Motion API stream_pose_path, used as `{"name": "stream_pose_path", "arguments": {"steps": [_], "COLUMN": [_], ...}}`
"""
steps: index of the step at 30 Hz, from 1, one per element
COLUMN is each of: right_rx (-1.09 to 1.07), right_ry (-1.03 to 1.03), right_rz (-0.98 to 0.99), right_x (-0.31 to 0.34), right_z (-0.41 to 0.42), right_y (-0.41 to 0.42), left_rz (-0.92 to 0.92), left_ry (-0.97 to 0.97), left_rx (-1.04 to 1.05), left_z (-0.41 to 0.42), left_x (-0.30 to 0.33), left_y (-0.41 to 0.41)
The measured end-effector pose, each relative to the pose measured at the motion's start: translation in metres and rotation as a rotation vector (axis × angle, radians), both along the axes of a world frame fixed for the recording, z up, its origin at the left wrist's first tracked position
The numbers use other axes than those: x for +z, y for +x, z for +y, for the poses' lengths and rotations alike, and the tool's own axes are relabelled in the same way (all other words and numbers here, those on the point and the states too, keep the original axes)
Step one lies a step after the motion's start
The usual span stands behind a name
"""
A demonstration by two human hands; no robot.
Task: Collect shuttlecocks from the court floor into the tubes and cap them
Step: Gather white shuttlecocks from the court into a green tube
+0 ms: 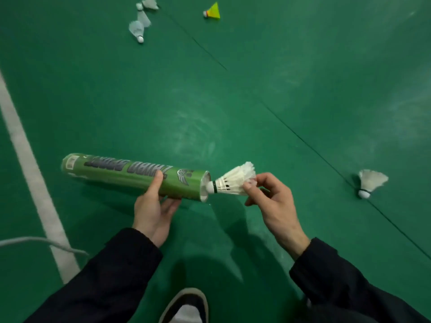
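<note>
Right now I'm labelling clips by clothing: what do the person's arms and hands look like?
Both arms wear long dark, near-black sleeves ending at the wrists. The left hand and right hand are bare: no gloves, and no rings or watch visible.

The floor [256, 89] is green with a white line [28, 164] and thin dark seams. The tube [130, 176] is lighter green with dark lettering. The held shuttlecock [233, 180] is white with a dark band at its cork. One shuttlecock [213, 11] is yellow; both sleeves [112, 276] are black.
</note>
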State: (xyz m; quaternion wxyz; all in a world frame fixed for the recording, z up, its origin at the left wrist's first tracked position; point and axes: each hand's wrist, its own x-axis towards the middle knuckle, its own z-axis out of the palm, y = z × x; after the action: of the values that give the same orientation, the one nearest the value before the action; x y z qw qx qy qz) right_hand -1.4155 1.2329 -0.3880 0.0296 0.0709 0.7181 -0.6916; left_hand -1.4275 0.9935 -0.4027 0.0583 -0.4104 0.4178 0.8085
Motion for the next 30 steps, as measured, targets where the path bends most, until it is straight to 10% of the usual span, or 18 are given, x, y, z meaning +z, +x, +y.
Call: {"name": "stream_pose_path", "arguments": {"steps": [17,30], "right_rx": [-0.020,0.005], "right_ry": [0.367,0.079], "right_rz": [0.006,-0.049], "right_x": [0.029,0.006], "right_z": [0.105,0.180], "right_y": [0.043,0.083], "left_rz": [0.124,0.053], "left_ry": [0.021,0.000], "left_rx": [-0.411,-0.467], "left_z": [0.169,0.284], "left_x": [0.039,0.034], "left_y": [-0.028,0.023]}}
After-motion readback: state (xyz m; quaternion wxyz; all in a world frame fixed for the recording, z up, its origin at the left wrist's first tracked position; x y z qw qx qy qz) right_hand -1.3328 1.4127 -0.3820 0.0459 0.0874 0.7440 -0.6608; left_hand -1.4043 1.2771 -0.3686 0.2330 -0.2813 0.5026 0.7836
